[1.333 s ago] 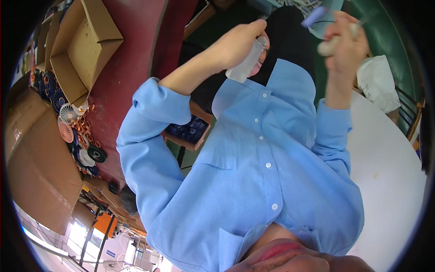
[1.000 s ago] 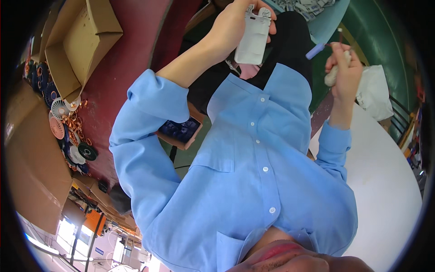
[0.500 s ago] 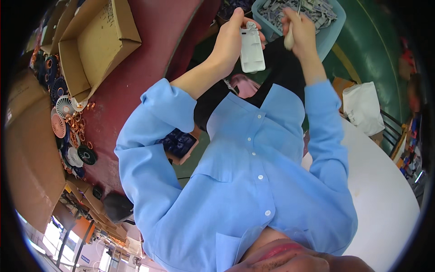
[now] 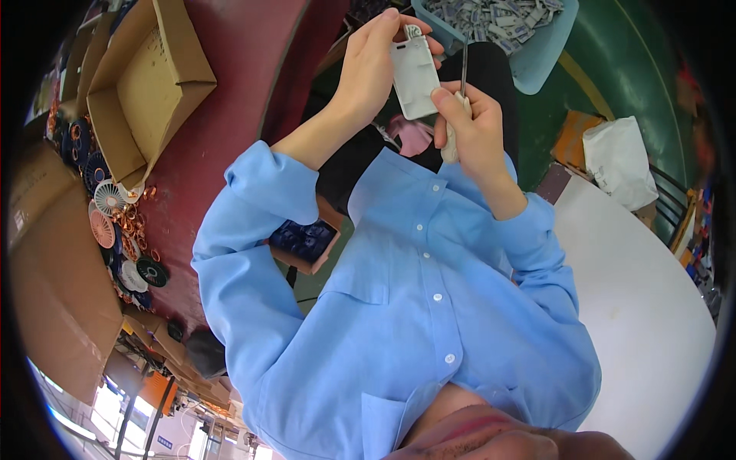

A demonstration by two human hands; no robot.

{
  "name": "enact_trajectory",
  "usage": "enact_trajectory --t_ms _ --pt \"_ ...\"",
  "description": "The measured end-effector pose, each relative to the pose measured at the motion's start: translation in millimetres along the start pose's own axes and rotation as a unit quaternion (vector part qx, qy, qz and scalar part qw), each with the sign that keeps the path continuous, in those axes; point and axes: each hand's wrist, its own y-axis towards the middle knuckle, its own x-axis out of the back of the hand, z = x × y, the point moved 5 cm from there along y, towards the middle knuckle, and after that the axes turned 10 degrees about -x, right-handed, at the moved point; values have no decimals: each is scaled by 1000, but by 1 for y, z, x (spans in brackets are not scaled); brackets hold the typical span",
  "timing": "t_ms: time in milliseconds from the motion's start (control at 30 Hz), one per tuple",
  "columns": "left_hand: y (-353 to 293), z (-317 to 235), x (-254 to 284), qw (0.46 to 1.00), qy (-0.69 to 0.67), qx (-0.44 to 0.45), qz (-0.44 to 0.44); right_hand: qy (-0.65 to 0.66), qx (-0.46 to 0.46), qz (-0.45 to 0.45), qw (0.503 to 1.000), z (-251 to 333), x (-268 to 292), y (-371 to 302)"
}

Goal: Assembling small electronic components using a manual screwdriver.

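Note:
A white rectangular plastic casing [image 4: 415,77] with inner ribs is in my left hand [image 4: 368,70], my fingers curled round its far end. A small white curled piece [image 4: 414,31] shows at the casing's top edge. My right hand [image 4: 477,126] is closed round the pale handle of a screwdriver-like tool [image 4: 451,143]; its thin metal shaft points away from me. The right thumb is at the casing's near right corner, and I cannot tell whether it presses on it. What the tip of the shaft touches does not show.
Beyond my right hand stands a light blue bin [image 4: 537,73] of small grey-white parts. On the red table [image 4: 230,84] at left are an open cardboard box [image 4: 146,92], round fan-like grilles [image 4: 110,197] and copper-coloured rings [image 4: 130,222]. A white bag [image 4: 619,161] lies at right.
My right hand, with the tool, has come away from the blue bin, nearer to me and leftward to the casing. My left hand and the casing have shifted slightly left and tilted.

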Motion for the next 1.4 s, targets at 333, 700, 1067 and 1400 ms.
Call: enact_trajectory --t_ms 333,700,1067,1400 --pt "10 1 29 982 107 -68 -137 4 -152 -30 988 -64 58 -4" --pt "10 1 23 986 132 -77 -66 125 93 -83 984 242 152 222" --pt "6 -2 20 988 147 -25 -32 23 -9 -238 971 50 248 189" --pt "10 -2 10 986 152 71 10 174 -184 -365 896 -119 367 120"
